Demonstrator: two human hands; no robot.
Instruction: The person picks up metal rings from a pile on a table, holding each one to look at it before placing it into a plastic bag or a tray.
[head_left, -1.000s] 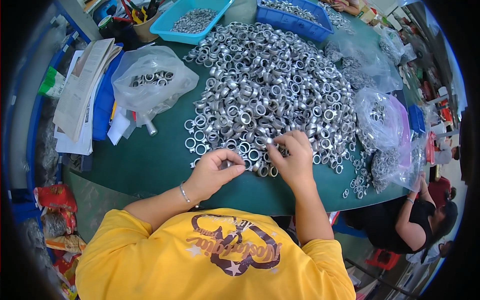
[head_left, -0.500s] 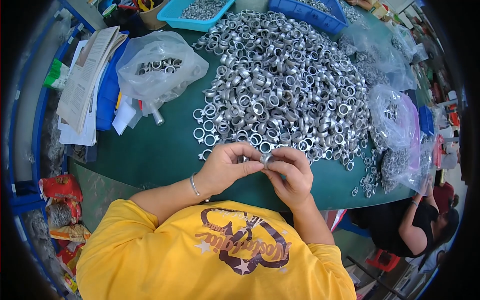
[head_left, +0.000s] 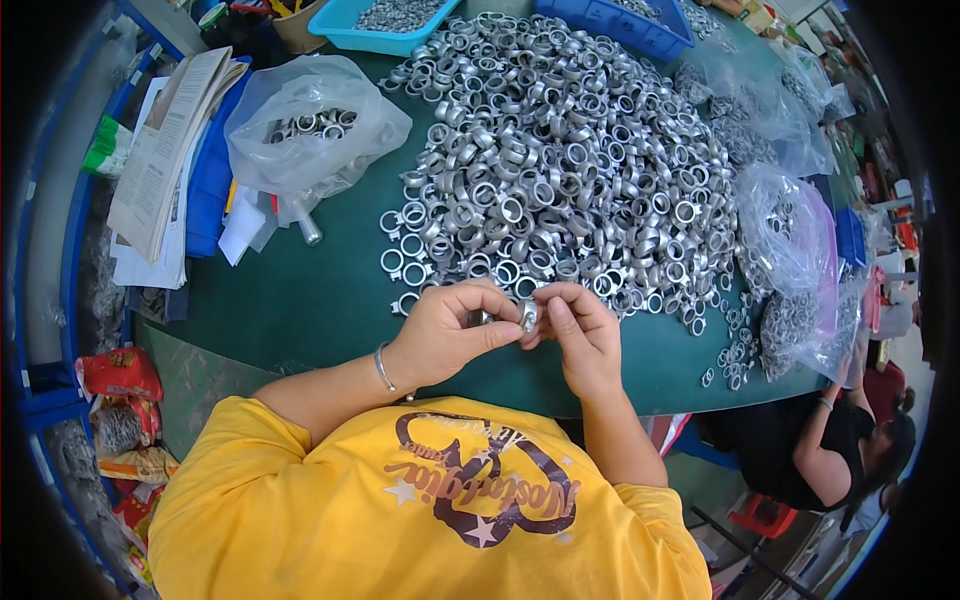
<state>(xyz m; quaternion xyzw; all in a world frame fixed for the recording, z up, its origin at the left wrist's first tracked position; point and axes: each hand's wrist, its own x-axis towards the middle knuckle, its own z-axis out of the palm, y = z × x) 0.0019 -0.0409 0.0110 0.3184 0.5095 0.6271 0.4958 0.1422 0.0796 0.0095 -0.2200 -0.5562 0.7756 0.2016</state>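
Note:
In front of my chest, both hands meet around a small silver metal ring fitting. My left hand pinches it between thumb and fingertips. A bit more shiny metal shows inside the curl of its fingers, mostly hidden. My right hand has its fingers bent against the ring's right side, with its thumb lifted off. Just beyond my hands spreads a large pile of similar ring fittings, each with a small lug, on the green tabletop.
At left are a clear plastic bag with rings, a metal-handled tool and stacked papers. A light blue basin and dark blue bin stand behind. Filled bags line the right, where another person sits.
My right thumb has lifted off the ring and its fingers have shifted. The ring has turned in my left fingertips. The view has shifted slightly.

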